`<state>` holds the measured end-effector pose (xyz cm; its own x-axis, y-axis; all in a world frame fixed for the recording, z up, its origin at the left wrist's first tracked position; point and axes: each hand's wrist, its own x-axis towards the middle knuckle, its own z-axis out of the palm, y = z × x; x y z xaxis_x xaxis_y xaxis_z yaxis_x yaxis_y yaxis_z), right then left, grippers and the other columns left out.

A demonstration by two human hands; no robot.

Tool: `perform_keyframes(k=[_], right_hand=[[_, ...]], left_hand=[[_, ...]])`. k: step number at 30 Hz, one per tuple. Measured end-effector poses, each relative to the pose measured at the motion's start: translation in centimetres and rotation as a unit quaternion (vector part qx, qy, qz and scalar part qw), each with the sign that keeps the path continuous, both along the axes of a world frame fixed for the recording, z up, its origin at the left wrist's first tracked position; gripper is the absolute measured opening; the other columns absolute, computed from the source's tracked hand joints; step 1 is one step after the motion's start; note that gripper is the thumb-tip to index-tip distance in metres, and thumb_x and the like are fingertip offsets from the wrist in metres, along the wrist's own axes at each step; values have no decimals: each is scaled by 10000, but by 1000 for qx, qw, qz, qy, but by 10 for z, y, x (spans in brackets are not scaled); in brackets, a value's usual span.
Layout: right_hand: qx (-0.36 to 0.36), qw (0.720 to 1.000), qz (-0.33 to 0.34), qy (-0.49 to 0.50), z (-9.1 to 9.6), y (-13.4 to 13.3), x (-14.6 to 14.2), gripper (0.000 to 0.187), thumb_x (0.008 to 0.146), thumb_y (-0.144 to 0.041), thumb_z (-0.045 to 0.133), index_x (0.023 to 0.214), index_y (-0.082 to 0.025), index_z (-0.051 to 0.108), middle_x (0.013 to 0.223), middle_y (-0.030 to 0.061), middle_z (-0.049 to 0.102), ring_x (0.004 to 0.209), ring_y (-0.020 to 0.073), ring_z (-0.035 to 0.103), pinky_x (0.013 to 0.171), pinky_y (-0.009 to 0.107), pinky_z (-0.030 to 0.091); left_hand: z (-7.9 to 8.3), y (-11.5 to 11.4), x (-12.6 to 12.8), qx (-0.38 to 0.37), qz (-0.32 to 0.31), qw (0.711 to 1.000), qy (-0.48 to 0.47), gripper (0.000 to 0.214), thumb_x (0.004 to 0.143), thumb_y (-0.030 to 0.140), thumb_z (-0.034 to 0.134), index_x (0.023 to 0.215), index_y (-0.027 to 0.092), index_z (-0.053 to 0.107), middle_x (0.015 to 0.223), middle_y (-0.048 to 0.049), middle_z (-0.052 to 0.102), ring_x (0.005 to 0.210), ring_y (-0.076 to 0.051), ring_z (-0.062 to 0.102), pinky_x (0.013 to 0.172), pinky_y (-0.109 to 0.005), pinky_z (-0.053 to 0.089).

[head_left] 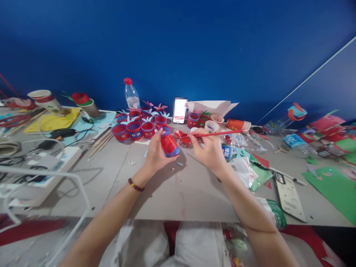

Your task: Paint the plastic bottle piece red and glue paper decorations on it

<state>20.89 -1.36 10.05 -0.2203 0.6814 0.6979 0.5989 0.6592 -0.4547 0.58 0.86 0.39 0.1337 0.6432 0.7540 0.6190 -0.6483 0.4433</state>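
My left hand (154,155) is wrapped round the side of a small cup (169,144) painted red with blue at both ends, tilted on its side above the table. In my right hand (207,151) a red-handled paintbrush (219,134) is pinched, its tip over a small tub of red paint (185,140). The open paint lid (178,134) lies beside the tub. Left of my left hand stand several red and blue cups with googly eyes (135,130), some topped with paper leaves.
A phone (180,111) stands against the blue wall. A clear bottle with red cap (131,94) is behind the cups. Wooden sticks (100,141) and a power strip (52,174) lie left. Right are an orange cup stack (237,125), another phone (289,198) and green paper (332,189).
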Motion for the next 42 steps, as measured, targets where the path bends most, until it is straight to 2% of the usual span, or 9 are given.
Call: perform_keyframes(k=[7, 11, 19, 28, 33, 39, 42], right_hand=[[-38, 998, 48, -35, -9, -12, -12, 131, 952, -200, 479, 897, -211, 597, 871, 61, 697, 799, 195, 661, 723, 314, 508], [-63, 995, 61, -56, -7, -25, -20, 138, 955, -190, 454, 921, -203, 588, 857, 58, 694, 752, 185, 655, 694, 303, 499], [-62, 993, 99, -12, 1, -30, -21, 127, 925, -145, 481, 874, -199, 584, 838, 53, 687, 768, 179, 652, 713, 298, 504], [-56, 995, 69, -33, -1, -24, -21, 135, 927, -170, 494, 848, -191, 602, 812, 57, 697, 714, 180, 644, 688, 299, 499], [-19, 998, 59, -27, -1, -17, -16, 145, 927, -170, 497, 845, -205, 611, 816, 54, 699, 762, 193, 663, 700, 295, 508], [4, 1000, -7, -29, -1, -1, -6, 130, 915, -165, 507, 842, -198, 609, 795, 48, 712, 657, 175, 645, 603, 283, 486], [-5, 1000, 3, -6, 2, -1, -3, 126, 909, -160, 522, 827, -198, 610, 810, 43, 721, 698, 172, 660, 631, 283, 509]], left_hand=[[-1, -1, 1, -23, 16, 1000, 4, 1221, 606, 461, 862, 1525, 271, 82, 1393, -165, 480, 1267, -356, 515, 1030, -548, 448], [0, -2, 2, -22, 32, 999, 8, 1202, 618, 425, 861, 1526, 254, 92, 1418, -185, 462, 1266, -362, 516, 1027, -554, 449], [3, -4, 3, -48, 39, 998, 12, 1191, 610, 413, 866, 1518, 255, 113, 1422, -187, 467, 1277, -365, 508, 1022, -560, 454], [1, -3, 3, -38, 30, 999, 11, 1201, 628, 426, 859, 1524, 262, 76, 1425, -188, 454, 1279, -358, 507, 1021, -553, 450], [0, -2, 1, -38, 7, 999, -2, 1217, 616, 439, 863, 1526, 288, 69, 1412, -166, 448, 1268, -358, 504, 1024, -554, 445], [2, -1, 0, -35, 15, 999, -14, 1234, 583, 435, 882, 1525, 291, 97, 1366, -154, 481, 1236, -357, 518, 1015, -557, 448], [2, -1, 0, -41, 19, 999, -16, 1226, 588, 449, 878, 1524, 287, 104, 1370, -155, 479, 1244, -360, 513, 1022, -561, 443]])
